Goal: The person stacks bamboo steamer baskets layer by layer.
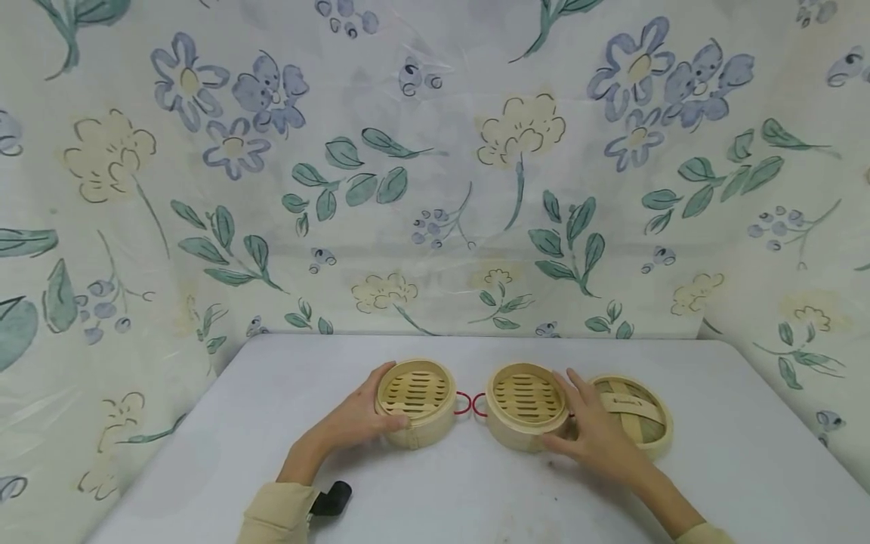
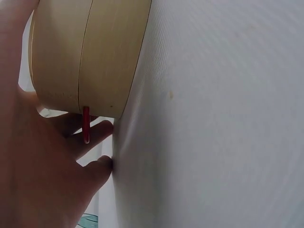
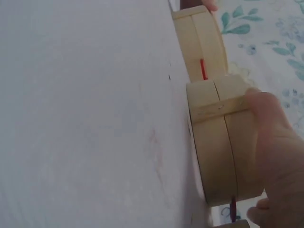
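Two open bamboo steamer baskets stand side by side on a white table. My left hand grips the left basket, thumb on its far rim and fingers curled round its near wall. In the left wrist view that basket fills the top left, with a red loop hanging beside my fingers. My right hand grips the right basket from its right side. The right wrist view has my thumb pressing on this basket, with the left basket beyond it.
A bamboo lid lies flat just right of the right basket, partly behind my right hand. Two red loops meet between the baskets. Flower-print sheets wall in the table at the back and both sides. A black wrist camera sits by my left sleeve.
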Tool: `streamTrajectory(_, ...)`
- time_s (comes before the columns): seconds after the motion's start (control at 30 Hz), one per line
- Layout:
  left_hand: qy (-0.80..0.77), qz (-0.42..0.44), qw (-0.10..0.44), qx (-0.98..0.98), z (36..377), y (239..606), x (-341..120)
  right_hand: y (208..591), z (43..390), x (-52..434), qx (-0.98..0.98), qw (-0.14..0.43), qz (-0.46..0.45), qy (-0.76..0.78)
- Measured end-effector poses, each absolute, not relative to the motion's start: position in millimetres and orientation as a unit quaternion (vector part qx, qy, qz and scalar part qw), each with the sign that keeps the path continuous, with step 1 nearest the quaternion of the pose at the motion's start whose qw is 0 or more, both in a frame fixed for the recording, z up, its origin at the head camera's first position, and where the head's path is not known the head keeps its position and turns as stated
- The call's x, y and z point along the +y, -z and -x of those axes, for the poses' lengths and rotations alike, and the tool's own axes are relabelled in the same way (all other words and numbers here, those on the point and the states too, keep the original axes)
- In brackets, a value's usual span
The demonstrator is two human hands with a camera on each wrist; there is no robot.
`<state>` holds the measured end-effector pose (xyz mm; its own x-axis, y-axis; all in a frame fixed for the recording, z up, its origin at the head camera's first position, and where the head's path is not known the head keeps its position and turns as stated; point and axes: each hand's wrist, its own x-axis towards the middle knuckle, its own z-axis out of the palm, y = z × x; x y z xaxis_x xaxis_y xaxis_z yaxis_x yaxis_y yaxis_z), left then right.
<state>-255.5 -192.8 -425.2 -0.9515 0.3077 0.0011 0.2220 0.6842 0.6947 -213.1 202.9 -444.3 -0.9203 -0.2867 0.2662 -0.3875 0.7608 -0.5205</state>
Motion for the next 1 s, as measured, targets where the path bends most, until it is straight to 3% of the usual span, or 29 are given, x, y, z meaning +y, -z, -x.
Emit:
streamTrajectory(0.33,-0.400,-0.154,0.089,0.899,254.1,425.0,-194.9,451.2,212.3,190.9,-0.951,0.108,-0.181,-0.225)
streamTrajectory(1.0,-0.429,-0.166,0.110,0.881,256.3,427.8,-199.9,450.8,214.9,186.1,-0.950,0.119,-0.119,-0.264)
